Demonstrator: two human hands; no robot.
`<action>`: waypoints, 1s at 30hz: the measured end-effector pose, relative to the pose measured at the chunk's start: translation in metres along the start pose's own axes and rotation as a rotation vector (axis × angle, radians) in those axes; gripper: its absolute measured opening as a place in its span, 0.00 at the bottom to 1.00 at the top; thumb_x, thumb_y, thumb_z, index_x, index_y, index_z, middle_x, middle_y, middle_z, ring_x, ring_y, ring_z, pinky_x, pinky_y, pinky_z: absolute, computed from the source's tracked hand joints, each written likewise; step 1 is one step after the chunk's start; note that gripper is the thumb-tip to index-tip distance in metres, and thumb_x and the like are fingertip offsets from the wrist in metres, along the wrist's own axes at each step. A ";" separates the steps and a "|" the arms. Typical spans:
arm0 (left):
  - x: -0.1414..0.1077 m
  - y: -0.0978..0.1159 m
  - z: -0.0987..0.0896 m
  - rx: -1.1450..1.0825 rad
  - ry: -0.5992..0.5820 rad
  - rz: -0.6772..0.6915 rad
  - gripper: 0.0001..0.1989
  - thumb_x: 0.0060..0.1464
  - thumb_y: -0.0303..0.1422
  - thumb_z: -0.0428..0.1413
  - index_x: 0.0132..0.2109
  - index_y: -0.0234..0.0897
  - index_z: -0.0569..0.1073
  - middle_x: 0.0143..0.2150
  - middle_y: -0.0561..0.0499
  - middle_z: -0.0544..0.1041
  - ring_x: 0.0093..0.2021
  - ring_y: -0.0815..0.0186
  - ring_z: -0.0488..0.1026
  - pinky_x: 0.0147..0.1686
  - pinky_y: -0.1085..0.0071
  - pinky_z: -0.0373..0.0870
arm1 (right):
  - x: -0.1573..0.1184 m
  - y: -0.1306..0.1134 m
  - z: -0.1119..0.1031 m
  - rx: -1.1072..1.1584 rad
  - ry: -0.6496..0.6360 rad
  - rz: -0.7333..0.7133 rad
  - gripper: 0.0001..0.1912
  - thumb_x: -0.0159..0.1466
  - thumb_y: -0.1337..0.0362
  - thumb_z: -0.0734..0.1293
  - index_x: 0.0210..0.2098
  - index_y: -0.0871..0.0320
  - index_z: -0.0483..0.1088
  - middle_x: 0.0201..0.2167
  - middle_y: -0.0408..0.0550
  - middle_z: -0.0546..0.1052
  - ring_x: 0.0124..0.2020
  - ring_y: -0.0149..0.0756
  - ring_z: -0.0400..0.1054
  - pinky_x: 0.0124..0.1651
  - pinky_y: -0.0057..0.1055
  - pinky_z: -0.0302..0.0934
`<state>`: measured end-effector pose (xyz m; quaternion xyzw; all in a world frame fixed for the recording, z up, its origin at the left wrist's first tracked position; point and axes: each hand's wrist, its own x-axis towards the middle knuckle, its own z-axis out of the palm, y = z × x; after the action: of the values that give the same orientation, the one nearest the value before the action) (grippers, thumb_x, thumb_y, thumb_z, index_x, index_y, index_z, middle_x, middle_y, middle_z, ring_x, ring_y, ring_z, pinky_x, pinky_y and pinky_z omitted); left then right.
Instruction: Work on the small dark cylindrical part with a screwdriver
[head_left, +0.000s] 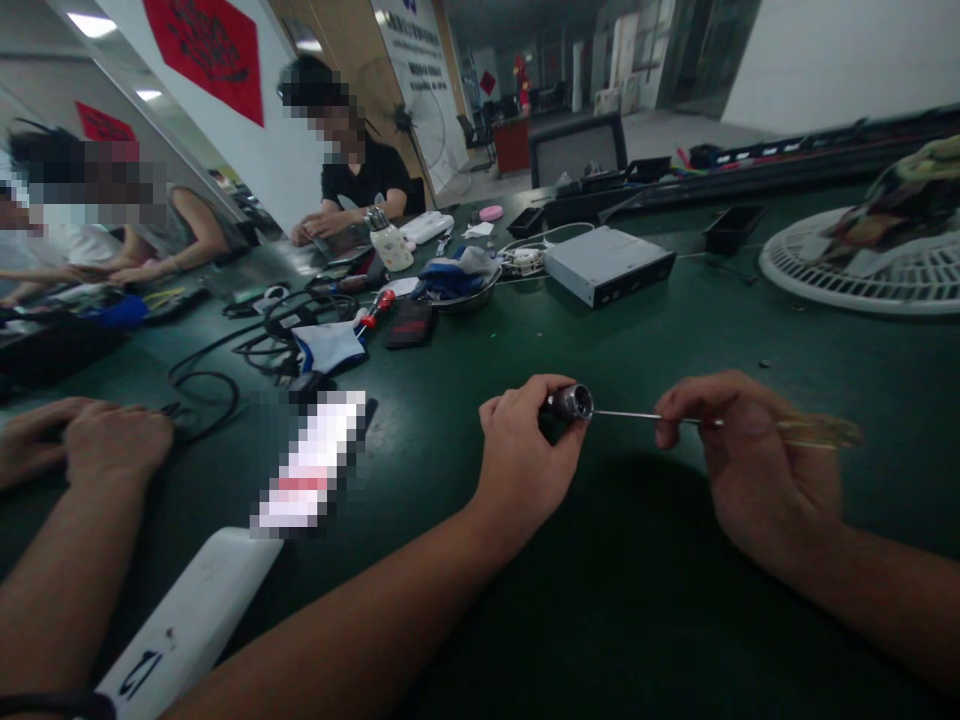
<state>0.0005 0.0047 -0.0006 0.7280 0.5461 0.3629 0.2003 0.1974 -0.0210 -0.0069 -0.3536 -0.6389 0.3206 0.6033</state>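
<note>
— When the frame was logged, what did the hands have?

— Left hand (525,462) held a small metal cylinder (574,403) just above the green bench mat (637,610), its fingers (499,412) curled together around it. Right hand (754,470) held a slim steel-shafted screwdriver (652,414), thumb and forefinger closed on it near the amber handle (817,432).

— Were the two parts in contact?

— Shaft tip met the cylinder's end. Could not tell whether it entered.

— State of the work?

— Cylinder appeared in one piece, with no part of it seen lying separately. Could not tell whether anything had been loosened.

— Surroundings, taken from the cylinder?

— Nearest, to its left and lower down, lay a white plastic bar (191,625). Beyond that sat a pixelated white packet (311,465), then a neighbour's hand (112,440) resting on the mat. Farther back from the cylinder were black cables (202,400), a red-handled screwdriver (377,305) and a steel bowl (465,295). Back and to the right stood a grey metal box (607,262), with a white round fan guard (847,265) beyond it. Farthest, past the bowl, a person in a black shirt (360,170) sat with both hands on the bench.
</note>
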 end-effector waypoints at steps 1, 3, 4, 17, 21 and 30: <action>0.000 0.000 0.000 -0.002 -0.003 -0.002 0.13 0.59 0.28 0.64 0.50 0.44 0.76 0.47 0.50 0.83 0.49 0.56 0.79 0.55 0.50 0.72 | 0.000 -0.001 -0.001 -0.017 -0.012 -0.048 0.14 0.77 0.57 0.60 0.40 0.51 0.75 0.32 0.45 0.75 0.35 0.38 0.70 0.37 0.37 0.64; 0.001 -0.001 0.001 -0.012 -0.005 0.011 0.13 0.59 0.28 0.64 0.50 0.44 0.76 0.47 0.51 0.83 0.48 0.57 0.79 0.54 0.52 0.73 | 0.000 -0.002 -0.002 -0.077 -0.048 -0.096 0.13 0.76 0.59 0.61 0.38 0.51 0.75 0.32 0.46 0.76 0.36 0.39 0.71 0.37 0.37 0.63; 0.001 -0.002 0.001 -0.015 -0.007 0.024 0.13 0.59 0.28 0.64 0.50 0.44 0.76 0.46 0.51 0.83 0.48 0.58 0.79 0.54 0.52 0.74 | 0.000 -0.002 -0.003 -0.112 -0.069 -0.096 0.13 0.76 0.60 0.61 0.38 0.52 0.75 0.33 0.47 0.77 0.35 0.39 0.72 0.36 0.36 0.63; 0.000 -0.003 0.002 0.006 0.020 0.075 0.13 0.57 0.27 0.65 0.48 0.43 0.77 0.44 0.51 0.83 0.45 0.59 0.79 0.54 0.52 0.73 | 0.004 -0.001 -0.004 -0.242 -0.113 0.042 0.18 0.77 0.57 0.59 0.34 0.52 0.74 0.31 0.45 0.76 0.33 0.36 0.71 0.34 0.34 0.63; 0.000 -0.004 0.002 -0.011 -0.005 0.093 0.13 0.56 0.25 0.65 0.48 0.43 0.77 0.44 0.52 0.83 0.46 0.59 0.79 0.53 0.54 0.74 | 0.002 0.000 -0.004 -0.186 -0.153 0.009 0.16 0.77 0.58 0.59 0.37 0.52 0.75 0.34 0.46 0.77 0.34 0.37 0.72 0.36 0.36 0.64; 0.000 -0.006 0.002 -0.021 -0.001 0.078 0.13 0.56 0.26 0.65 0.48 0.43 0.78 0.44 0.51 0.84 0.46 0.59 0.80 0.51 0.55 0.75 | 0.003 0.002 -0.004 -0.242 -0.108 0.091 0.18 0.77 0.55 0.59 0.34 0.52 0.74 0.32 0.46 0.77 0.33 0.37 0.71 0.35 0.36 0.63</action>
<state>-0.0013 0.0064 -0.0061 0.7469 0.5131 0.3759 0.1939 0.2012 -0.0173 -0.0065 -0.4343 -0.6879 0.2869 0.5058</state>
